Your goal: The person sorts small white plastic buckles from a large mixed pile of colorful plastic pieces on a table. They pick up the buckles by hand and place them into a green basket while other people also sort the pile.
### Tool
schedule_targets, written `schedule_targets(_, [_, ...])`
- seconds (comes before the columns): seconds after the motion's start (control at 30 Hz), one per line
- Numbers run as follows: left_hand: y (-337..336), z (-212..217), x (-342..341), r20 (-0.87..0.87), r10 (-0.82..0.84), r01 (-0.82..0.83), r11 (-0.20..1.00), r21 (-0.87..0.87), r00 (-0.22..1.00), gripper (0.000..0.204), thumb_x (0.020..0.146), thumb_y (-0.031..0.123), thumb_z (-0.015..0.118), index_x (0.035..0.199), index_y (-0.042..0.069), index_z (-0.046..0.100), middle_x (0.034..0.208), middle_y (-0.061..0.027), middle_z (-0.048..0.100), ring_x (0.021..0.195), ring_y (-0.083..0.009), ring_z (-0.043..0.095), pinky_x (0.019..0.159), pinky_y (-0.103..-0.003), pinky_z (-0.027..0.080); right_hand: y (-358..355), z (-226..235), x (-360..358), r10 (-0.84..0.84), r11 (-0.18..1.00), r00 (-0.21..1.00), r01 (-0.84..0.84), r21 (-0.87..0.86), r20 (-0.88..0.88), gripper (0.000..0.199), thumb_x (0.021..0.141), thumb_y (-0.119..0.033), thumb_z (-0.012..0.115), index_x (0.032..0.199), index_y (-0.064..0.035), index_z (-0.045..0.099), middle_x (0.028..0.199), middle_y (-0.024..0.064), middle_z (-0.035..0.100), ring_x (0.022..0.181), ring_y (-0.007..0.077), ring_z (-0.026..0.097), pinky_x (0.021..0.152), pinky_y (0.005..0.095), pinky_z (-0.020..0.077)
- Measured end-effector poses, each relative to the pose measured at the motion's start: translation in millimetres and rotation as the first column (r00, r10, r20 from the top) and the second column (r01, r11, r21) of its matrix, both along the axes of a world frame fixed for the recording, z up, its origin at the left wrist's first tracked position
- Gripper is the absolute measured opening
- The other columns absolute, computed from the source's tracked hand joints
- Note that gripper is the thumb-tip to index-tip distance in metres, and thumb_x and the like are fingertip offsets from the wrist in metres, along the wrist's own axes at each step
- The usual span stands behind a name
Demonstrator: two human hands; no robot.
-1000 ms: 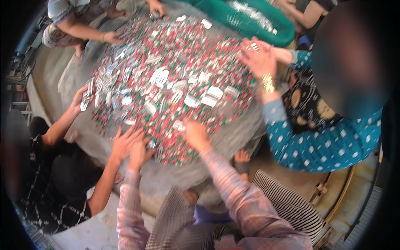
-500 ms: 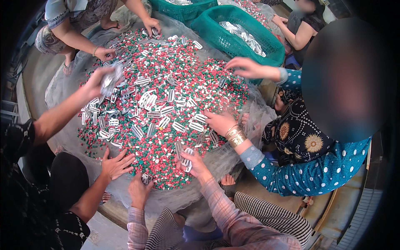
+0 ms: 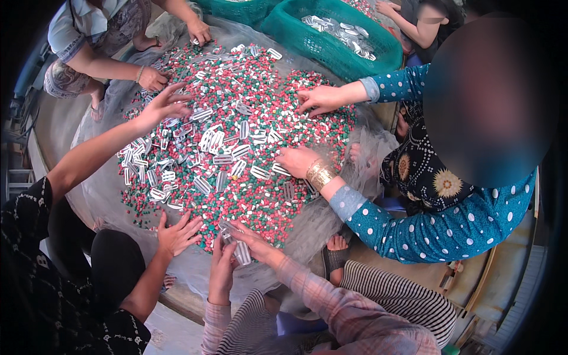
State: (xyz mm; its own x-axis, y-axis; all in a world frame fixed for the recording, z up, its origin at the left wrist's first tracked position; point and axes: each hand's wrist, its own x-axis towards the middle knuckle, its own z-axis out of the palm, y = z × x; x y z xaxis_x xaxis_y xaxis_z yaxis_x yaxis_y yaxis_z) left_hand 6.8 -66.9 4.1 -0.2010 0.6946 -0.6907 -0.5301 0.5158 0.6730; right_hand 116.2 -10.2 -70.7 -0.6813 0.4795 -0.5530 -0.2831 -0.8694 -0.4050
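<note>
A big heap of small red, green and white plastic beads (image 3: 260, 118), mixed with white slotted plastic clips (image 3: 216, 142), lies on a grey mesh sheet (image 3: 331, 213). At its near edge my left hand (image 3: 220, 267) is curled round a small bunch of white clips (image 3: 241, 252). My right hand (image 3: 253, 239) is right beside it, fingers stretched left and touching the same bunch. Both of my sleeves are pink plaid.
Other people's hands work the heap: two from a black-sleeved person at left (image 3: 176, 234), two from a teal dotted sleeve at right (image 3: 297, 161), two at the far left (image 3: 152, 78). Two green baskets (image 3: 307, 41) holding white clips stand behind.
My two hands have come together at the near edge of the heap around the white clips. The other people's hands have shifted across the heap.
</note>
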Motion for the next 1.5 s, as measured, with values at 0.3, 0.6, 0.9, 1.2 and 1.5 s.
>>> schedule_targets(0.3, [-18,15,-1,-0.646,-0.185,0.332,0.937,0.113,0.741,0.054,0.089,0.005,0.051,0.14,0.004,0.032,0.134,-0.0173,0.035,0.113,-0.0214,0.049,0.08,-0.029,0.051,5,5,-15,-0.206,0.965,0.977,0.194,-0.179,-0.053,0.046,0.09,-0.022,0.058,0.132,-0.0132,0.039,0.102,0.0074,0.062,0.076,0.0174,0.065,0.051,0.0294,0.0557])
schedule_targets(0.6, [0,94,-9,-0.787,-0.165,0.403,0.908,0.115,0.595,0.041,0.081,-0.002,0.057,0.121,0.005,0.057,0.137,-0.0137,0.038,0.121,-0.0231,0.043,0.083,-0.028,0.049,80,56,-23,-0.424,0.906,0.897,0.422,-0.042,-0.126,0.036,0.093,-0.022,0.051,0.127,-0.0167,0.04,0.106,0.0112,0.062,0.083,0.0219,0.067,0.05,0.0291,0.0554])
schedule_targets(0.9, [5,104,-2,-0.723,-0.045,0.309,0.921,0.238,0.69,0.034,0.083,-0.005,0.055,0.116,0.003,0.059,0.134,-0.0112,0.04,0.109,-0.0158,0.05,0.07,-0.021,0.053,178,130,-59,-0.455,0.886,0.853,0.461,-0.038,-0.255,0.029,0.091,-0.03,0.054,0.113,-0.012,0.052,0.098,0.0094,0.064,0.077,0.0224,0.065,0.053,0.0328,0.0546])
schedule_targets(1.2, [-19,76,-24,-0.707,-0.08,0.291,0.939,0.183,0.702,0.039,0.08,0.0,0.059,0.119,0.004,0.056,0.133,-0.0117,0.042,0.113,-0.0196,0.05,0.074,-0.025,0.052,412,216,47,-0.552,0.565,0.653,0.75,0.343,-0.518,0.044,0.092,-0.039,0.046,0.116,-0.0025,0.051,0.102,0.0141,0.06,0.09,0.0269,0.058,0.077,0.0431,0.0477])
schedule_targets(1.5, [18,-39,-73,-0.671,-0.118,0.223,0.972,0.073,0.732,0.082,0.067,0.013,0.075,0.138,0.005,0.035,0.133,-0.0138,0.04,0.11,-0.0256,0.051,0.089,-0.035,0.046,320,77,-71,-0.195,0.294,0.617,-0.705,0.646,0.762,0.062,0.087,-0.053,0.042,0.132,-0.0094,0.042,0.13,0.0154,0.046,0.114,0.0356,0.046,0.094,0.054,0.0331])
